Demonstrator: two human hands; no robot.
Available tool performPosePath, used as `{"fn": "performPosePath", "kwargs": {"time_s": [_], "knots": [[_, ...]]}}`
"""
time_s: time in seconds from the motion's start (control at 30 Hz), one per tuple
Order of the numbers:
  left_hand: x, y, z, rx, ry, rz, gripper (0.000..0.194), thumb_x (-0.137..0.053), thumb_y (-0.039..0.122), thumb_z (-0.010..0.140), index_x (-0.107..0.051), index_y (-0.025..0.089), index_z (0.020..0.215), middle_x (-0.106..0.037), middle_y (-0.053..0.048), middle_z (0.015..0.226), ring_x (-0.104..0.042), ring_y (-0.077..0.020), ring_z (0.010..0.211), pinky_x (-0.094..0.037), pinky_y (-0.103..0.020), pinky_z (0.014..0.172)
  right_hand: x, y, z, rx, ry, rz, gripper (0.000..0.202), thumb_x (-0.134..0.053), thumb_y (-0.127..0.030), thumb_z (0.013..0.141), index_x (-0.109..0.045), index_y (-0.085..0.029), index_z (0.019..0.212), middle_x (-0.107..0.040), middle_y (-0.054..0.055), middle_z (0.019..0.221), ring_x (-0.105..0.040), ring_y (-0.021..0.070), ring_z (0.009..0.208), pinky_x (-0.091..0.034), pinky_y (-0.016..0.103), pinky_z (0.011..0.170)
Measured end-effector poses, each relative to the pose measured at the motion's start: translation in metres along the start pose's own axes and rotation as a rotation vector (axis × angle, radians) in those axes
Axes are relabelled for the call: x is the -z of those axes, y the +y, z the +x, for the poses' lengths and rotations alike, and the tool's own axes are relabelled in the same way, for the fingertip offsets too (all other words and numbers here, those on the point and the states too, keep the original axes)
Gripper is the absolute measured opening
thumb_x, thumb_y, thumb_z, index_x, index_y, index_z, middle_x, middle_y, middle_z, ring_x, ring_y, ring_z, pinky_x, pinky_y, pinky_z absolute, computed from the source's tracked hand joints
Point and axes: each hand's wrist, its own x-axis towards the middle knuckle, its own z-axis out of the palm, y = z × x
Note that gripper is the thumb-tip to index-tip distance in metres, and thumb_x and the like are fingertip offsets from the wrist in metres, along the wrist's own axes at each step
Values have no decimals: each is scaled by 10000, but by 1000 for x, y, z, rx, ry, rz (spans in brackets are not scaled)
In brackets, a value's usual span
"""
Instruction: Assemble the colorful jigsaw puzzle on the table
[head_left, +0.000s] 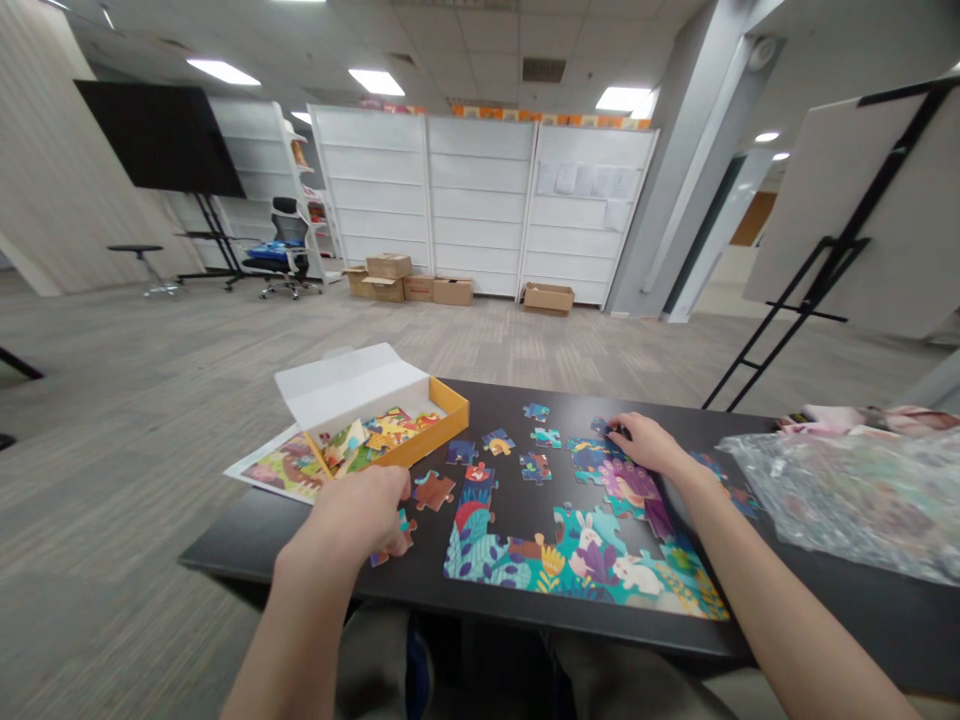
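Observation:
A partly joined jigsaw puzzle [517, 570] with rabbits and plants lies on the black table. My left hand [375, 505] is left of it, fingers bent down over a colourful piece [405, 530]; whether they grip it is unclear. Just above that hand lies a brown piece [433, 490]. My right hand [637, 440] is at the upper right of the joined part, its fingertips bent together at a small dark blue piece [599, 425]. Loose pieces, among them a teal one [547, 437] and an orange and blue one [498, 442], lie between the hands.
An open yellow box [427, 438] holding puzzle pieces stands at the table's back left, partly over a picture sheet [277, 467]. Clear plastic wrapping [840, 500] covers the right side. More pieces [742, 500] lie beside my right forearm. A board on a stand [840, 250] rises behind.

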Motion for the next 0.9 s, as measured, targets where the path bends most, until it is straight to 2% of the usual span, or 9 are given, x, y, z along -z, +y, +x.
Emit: {"fn": "performPosePath", "kwargs": {"time_s": [0.17,0.33,0.43,0.53,0.6,0.67,0.77,0.83,0.9], "knots": [[-10,-3,-9,-54,43,59,490,-766,159,556,-675,217,1034,-729,-114,1120,-693,-325,1025,-497,-347,755,0,-1,0,2,-8,-17,255,-542,-286,938,-698,-159,1095,-714,144,1110,-661,260,1049,-471,321,916],[-17,-14,-5,-95,24,33,476,-780,164,545,-674,227,1004,-730,-88,1054,-692,-300,994,-488,-323,762,-1,-3,1,-28,-5,-28,241,-558,-293,934,-703,-178,1089,-710,134,1119,-663,250,1031,-470,308,899],[-18,-16,0,-117,27,25,476,-781,168,525,-669,230,984,-718,-66,1035,-688,-276,935,-476,-304,713,0,-3,1,-27,-12,-44,242,-548,-297,941,-698,-184,1095,-709,127,1114,-661,245,1041,-466,300,903],[-15,-19,2,-145,69,1,308,-729,164,596,-675,230,892,-716,-49,979,-683,-255,875,-463,-295,687,0,-2,1,-27,-14,-44,246,-546,-301,942,-694,-178,1095,-707,132,1113,-661,248,1044,-466,300,904],[-10,-23,1,-208,102,-56,150,-664,163,691,-676,226,827,-721,-44,926,-680,-238,860,-465,-292,704,0,-2,1,-26,-11,-39,245,-545,-300,942,-696,-174,1089,-705,137,1114,-661,251,1041,-465,306,908],[-1,-25,0,-290,145,-149,95,-605,189,777,-679,224,824,-729,-42,905,-679,-225,858,-475,-291,730,-1,-3,0,-24,-7,-33,246,-541,-292,943,-697,-171,1091,-703,142,1118,-658,252,1045,-463,312,917],[12,-12,-4,-400,239,-339,162,-548,262,860,-696,223,914,-747,-38,942,-684,-210,877,-504,-287,782,0,-6,0,-30,-9,-28,249,-537,-282,945,-695,-167,1100,-699,145,1133,-652,252,1058,-462,315,922],[16,10,-6,-473,268,-483,212,-523,281,887,-710,217,964,-753,-38,990,-690,-197,883,-522,-281,807,1,-8,-1,-43,-13,-34,245,-540,-282,945,-694,-170,1100,-699,141,1139,-653,250,1053,-462,312,915],[13,38,-4,-562,220,-608,229,-536,272,888,-723,207,1003,-759,-37,999,-697,-184,868,-537,-274,806,3,-10,-2,-51,-15,-42,245,-536,-283,949,-691,-175,1104,-698,136,1142,-656,246,1040,-463,309,902]]}}
